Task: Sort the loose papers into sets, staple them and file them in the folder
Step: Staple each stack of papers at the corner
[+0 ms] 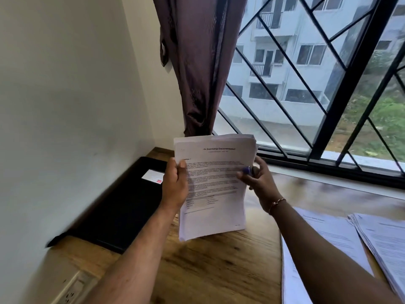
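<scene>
The left hand (175, 183) pinches the left edge of the paper stack (214, 194), thumb flat on the front sheet, fingers curled behind. The right hand (260, 181) pinches the right edge the same way, with a small purple object (247, 170), too blurred to name, against its thumb; a thin bracelet (277, 202) circles the wrist. The stack is held upright over the glossy, grained wooden table (219, 270); whether its lower edge touches is unclear. A flat black folder (122, 205) with a white label lies left, along the wall. Loose papers (328, 233) fan out at right. Behind hang a shiny brown curtain (201, 62) and a diagonal window grille (306, 84).
</scene>
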